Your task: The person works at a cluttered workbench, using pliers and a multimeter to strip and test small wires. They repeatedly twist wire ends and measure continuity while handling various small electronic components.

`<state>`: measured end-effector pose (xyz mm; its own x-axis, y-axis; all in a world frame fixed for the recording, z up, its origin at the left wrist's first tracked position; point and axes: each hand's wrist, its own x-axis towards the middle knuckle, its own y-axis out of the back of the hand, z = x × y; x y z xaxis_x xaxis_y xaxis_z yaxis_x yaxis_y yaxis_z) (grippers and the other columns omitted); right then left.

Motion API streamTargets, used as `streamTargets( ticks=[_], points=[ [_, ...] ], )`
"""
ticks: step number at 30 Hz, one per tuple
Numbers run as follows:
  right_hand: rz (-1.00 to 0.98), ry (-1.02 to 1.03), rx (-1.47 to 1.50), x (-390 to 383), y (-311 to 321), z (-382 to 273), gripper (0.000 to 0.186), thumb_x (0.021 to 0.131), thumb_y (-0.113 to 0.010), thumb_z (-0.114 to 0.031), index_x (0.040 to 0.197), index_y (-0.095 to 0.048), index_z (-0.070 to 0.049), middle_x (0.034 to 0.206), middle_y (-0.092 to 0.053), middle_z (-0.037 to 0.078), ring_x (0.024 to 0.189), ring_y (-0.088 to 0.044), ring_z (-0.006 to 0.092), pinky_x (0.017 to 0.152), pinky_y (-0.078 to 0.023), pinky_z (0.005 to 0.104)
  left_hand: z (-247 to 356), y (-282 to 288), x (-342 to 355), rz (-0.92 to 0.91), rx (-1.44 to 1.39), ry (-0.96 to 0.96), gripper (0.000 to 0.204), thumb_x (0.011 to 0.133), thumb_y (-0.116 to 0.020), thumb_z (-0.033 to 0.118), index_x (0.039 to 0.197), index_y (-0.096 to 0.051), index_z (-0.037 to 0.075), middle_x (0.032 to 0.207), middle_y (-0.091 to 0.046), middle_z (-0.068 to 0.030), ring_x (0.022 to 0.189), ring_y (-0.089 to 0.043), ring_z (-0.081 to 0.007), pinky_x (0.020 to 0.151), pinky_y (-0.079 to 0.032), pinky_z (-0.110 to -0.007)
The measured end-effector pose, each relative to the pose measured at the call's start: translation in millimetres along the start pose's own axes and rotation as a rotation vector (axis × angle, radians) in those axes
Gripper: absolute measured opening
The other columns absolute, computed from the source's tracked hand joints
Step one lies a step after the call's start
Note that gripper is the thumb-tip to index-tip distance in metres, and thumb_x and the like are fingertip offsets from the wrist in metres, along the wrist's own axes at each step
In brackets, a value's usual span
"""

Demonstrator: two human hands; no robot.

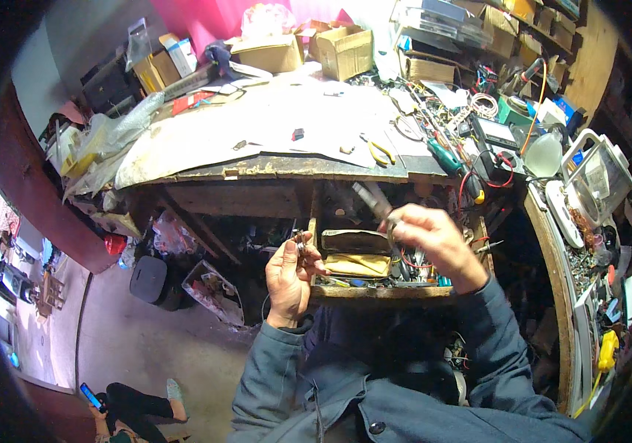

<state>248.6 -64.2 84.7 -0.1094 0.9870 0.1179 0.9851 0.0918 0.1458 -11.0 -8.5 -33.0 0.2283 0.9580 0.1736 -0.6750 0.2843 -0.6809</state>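
Observation:
My left hand (291,277) is closed around a small dark metallic part (301,242), pinched upright between thumb and fingers; its kind is too small to tell. To the right, my right hand (434,240) grips a pair of scissors (372,198) by the ring handles, blades pointing up and left toward the bench edge and slightly blurred. Below and between both hands, an open wooden drawer (382,292) holds an open case with a yellow lower part (358,266), wires and several small tools.
Yellow-handled pliers (381,151) and a small red-and-black part (298,134) lie on the white-covered bench (220,151). A green-handled tool (445,156), a meter (494,133) and tangled wires crowd the right. Cardboard boxes (345,53) stand behind. At lower left sits a person with a phone (93,397).

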Motion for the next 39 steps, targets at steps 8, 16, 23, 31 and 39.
streamTargets(
  ticks=[8, 16, 23, 31, 39],
  points=[
    [-0.125, 0.228, -0.592, -16, -61, 19, 0.021, 0.090, -0.062, -0.021, 0.092, -0.056, 0.000, 0.086, -0.054, 0.017, 0.077, -0.057, 0.0360, 0.071, -0.049, 0.0458, 2, -6, -3, 0.054, 0.043, -0.033, 0.039, 0.108, -0.052, 0.031, 0.125, -0.062, -0.003, 0.093, -0.070, -0.0082, 0.073, -0.067, -0.0156, 0.069, -0.062, -0.033],
    [-0.051, 0.281, -0.845, -25, -85, 4, 0.019, 0.086, -0.065, -0.015, 0.094, -0.054, -0.002, 0.089, -0.052, 0.017, 0.077, -0.057, 0.0378, 0.068, -0.049, 0.0466, 2, -6, -3, 0.049, -0.008, -0.058, 0.034, 0.106, -0.057, 0.024, 0.127, -0.062, -0.001, 0.105, -0.071, -0.0073, 0.088, -0.070, -0.0148, 0.079, -0.063, -0.033],
    [-0.017, 0.318, -0.898, -26, -88, 1, 0.022, 0.084, -0.069, -0.015, 0.094, -0.055, -0.001, 0.088, -0.052, 0.017, 0.077, -0.058, 0.0372, 0.067, -0.050, 0.0460, 0, -4, -2, 0.038, -0.080, -0.085, 0.030, 0.105, -0.059, 0.019, 0.126, -0.063, -0.001, 0.106, -0.072, -0.0096, 0.092, -0.072, -0.0182, 0.082, -0.064, -0.037],
    [-0.031, 0.274, -1.001, -29, -90, -9, 0.022, 0.082, -0.069, -0.014, 0.095, -0.056, -0.002, 0.090, -0.055, 0.016, 0.082, -0.061, 0.0358, 0.068, -0.053, 0.0455, -1, -3, -2, 0.050, -0.042, -0.079, 0.027, 0.103, -0.062, 0.020, 0.123, -0.064, 0.001, 0.106, -0.073, -0.0103, 0.092, -0.072, -0.0176, 0.077, -0.064, -0.033],
    [-0.032, 0.290, -1.029, -31, -89, -9, 0.023, 0.080, -0.070, -0.015, 0.094, -0.056, -0.003, 0.089, -0.056, 0.014, 0.082, -0.062, 0.0330, 0.067, -0.055, 0.0441, 0, -2, -4, 0.026, -0.005, -0.081, 0.027, 0.101, -0.066, 0.017, 0.121, -0.065, -0.001, 0.108, -0.073, -0.0143, 0.092, -0.073, -0.0215, 0.079, -0.064, -0.034]
  ],
)
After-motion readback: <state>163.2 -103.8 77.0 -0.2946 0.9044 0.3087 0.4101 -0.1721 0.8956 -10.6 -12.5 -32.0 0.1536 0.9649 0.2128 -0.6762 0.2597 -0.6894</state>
